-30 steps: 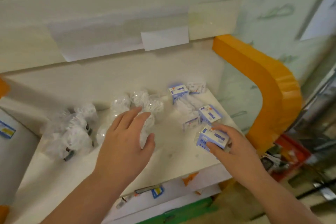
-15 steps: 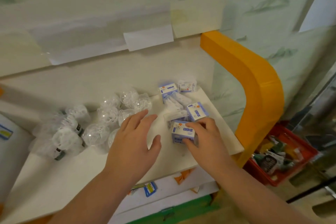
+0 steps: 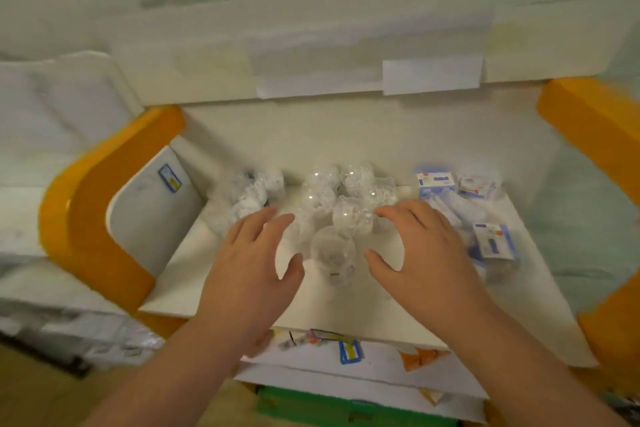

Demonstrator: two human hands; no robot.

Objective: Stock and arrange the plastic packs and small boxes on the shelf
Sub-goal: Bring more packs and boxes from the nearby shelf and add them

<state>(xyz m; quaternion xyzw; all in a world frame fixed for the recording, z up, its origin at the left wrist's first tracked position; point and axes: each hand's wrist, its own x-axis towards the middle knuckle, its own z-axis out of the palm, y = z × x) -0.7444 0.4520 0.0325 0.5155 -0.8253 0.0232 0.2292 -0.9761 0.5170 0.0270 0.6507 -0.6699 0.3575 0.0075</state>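
Several round clear plastic packs (image 3: 332, 215) lie clustered in the middle of the white shelf (image 3: 363, 308), one of them (image 3: 333, 253) nearest the front. My left hand (image 3: 256, 263) hovers just left of that pack, fingers spread, holding nothing. My right hand (image 3: 419, 253) mirrors it on the right side, also open and empty. More crumpled white packs (image 3: 249, 198) sit at the back left. Small blue and white boxes (image 3: 493, 241) lie at the right, with another box (image 3: 435, 180) at the back right. The picture is blurred.
Orange curved side panels bound the shelf at the left (image 3: 86, 204) and right (image 3: 602, 135). A white divider with a blue label (image 3: 152, 204) stands at the left. Price tags (image 3: 349, 350) hang under the front edge, and a green strip (image 3: 332, 409) lies below.
My right hand let go of the small box and moved left to the clear packs. My left hand stayed by them. The view swung left, so the shelf's left panel now shows.
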